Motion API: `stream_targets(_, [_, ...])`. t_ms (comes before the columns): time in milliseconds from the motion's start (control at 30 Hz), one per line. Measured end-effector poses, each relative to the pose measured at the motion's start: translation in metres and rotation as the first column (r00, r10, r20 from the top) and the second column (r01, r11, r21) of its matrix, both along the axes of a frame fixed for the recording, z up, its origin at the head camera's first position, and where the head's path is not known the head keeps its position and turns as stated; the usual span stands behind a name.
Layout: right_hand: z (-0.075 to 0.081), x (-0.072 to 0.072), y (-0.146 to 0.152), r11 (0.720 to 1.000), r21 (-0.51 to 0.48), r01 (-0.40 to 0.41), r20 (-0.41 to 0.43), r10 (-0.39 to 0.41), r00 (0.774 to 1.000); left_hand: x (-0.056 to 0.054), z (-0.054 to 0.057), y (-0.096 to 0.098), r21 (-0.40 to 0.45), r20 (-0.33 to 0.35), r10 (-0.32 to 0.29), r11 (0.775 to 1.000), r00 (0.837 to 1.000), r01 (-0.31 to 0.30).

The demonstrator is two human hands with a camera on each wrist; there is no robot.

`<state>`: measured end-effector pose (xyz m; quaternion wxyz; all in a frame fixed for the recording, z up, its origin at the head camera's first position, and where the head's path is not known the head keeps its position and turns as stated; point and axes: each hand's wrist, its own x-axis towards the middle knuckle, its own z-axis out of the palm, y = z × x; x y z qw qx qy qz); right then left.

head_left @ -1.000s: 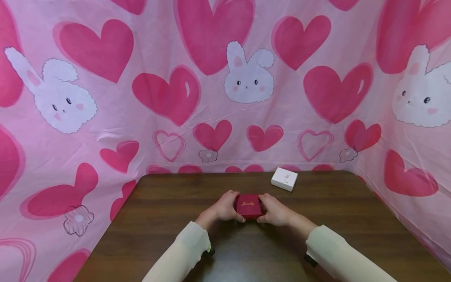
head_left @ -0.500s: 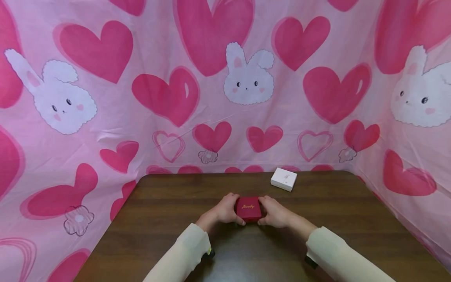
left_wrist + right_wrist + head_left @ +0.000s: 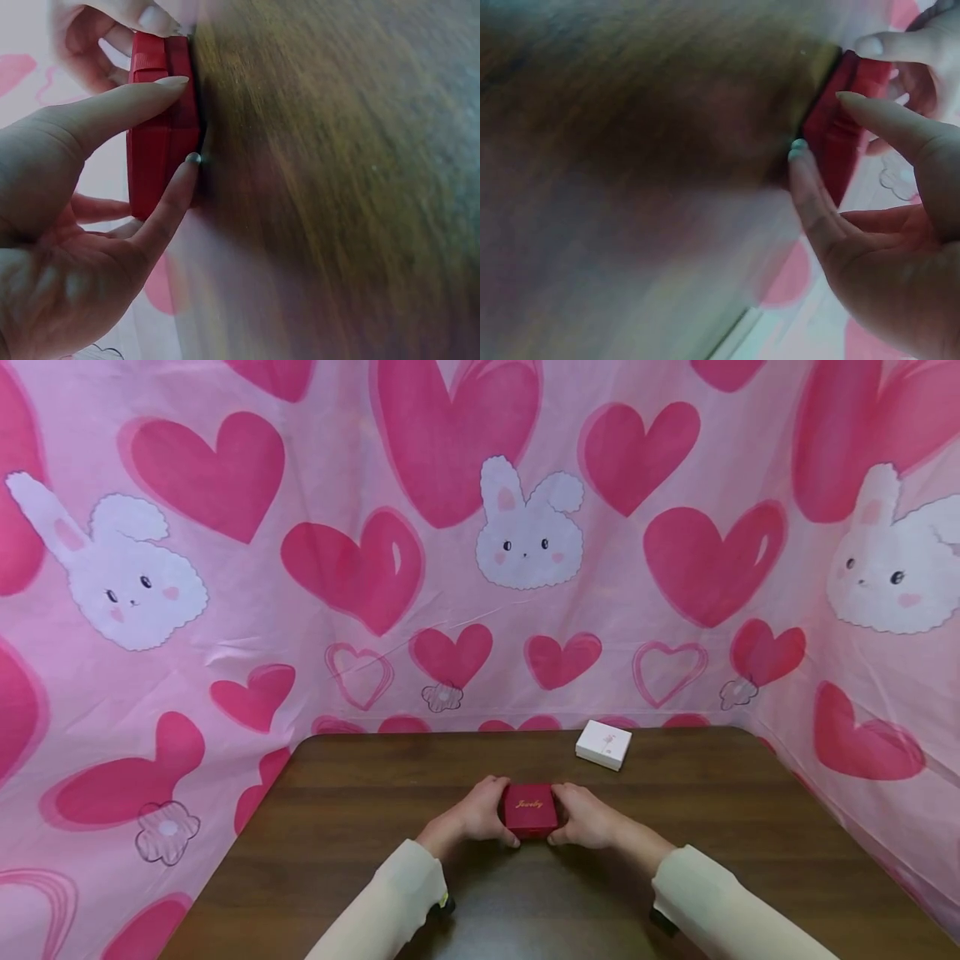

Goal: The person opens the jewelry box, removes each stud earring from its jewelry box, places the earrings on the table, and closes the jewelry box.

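Note:
A small red jewelry box (image 3: 531, 810) with gold lettering on its lid stands on the brown table in the middle of the head view, lid down. My left hand (image 3: 480, 812) grips its left side, the thumb on the front face and the other fingers along the side. From the right, my right hand (image 3: 587, 817) holds the opposite side in the same way. In the left wrist view the red box (image 3: 154, 150) shows a seam between lid and base. The right wrist view has the box (image 3: 844, 135) between both hands, its underside at the tabletop.
Behind and to the right of the red box lies a white box (image 3: 603, 745) with a small pink print. The dark wooden table (image 3: 360, 777) ends at a pink cloth (image 3: 450, 602) printed with hearts and rabbits, which hangs behind and at both sides.
The red box and both hands have shifted slightly toward me. Both hands keep their hold on it. The white box stays in place, and the head view has tilted a little.

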<state>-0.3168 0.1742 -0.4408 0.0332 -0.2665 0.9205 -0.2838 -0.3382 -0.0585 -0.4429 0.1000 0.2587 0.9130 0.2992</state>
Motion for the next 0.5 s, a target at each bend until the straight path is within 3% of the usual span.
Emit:
stream_targets(233, [0.018, 0.001, -0.003, 0.993, 0.054, 0.103, 0.053, -0.106, 0.993, 0.0, -0.002, -0.003, 0.004, 0.019, 0.007, 1.0, 1.0, -0.007])
stream_targets(500, [0.028, -0.002, -0.008, 0.998, 0.058, 0.026, 0.049, -0.028, 0.998, -0.001, -0.005, -0.004, 0.016, 0.026, 0.006, 1.0, 1.0, -0.006])
